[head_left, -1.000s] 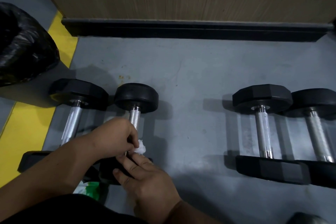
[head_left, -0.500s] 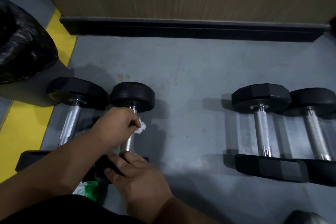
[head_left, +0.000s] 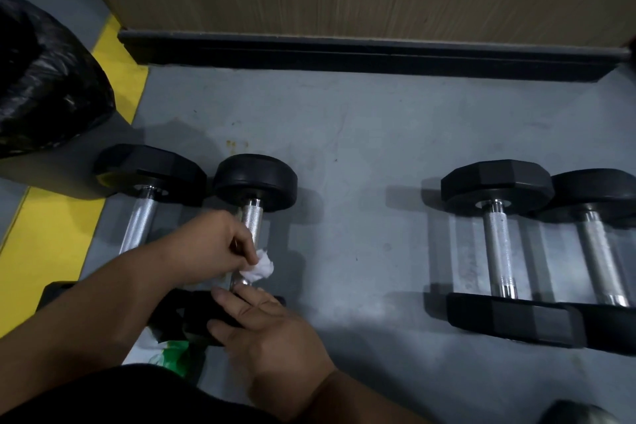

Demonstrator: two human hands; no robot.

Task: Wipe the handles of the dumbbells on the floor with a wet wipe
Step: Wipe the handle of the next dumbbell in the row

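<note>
While left fingers pinch the crumpled white wipe, right hand lies flat on the dumbbell

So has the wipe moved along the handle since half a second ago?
Yes. The wipe has slid down the handle, away from the far round head, toward the near head under the right hand.

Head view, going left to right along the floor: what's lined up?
Black bag → yellow floor stripe → hex-head dumbbell → round-head dumbbell being wiped → second hex-head dumbbell → second round-head dumbbell.
</note>
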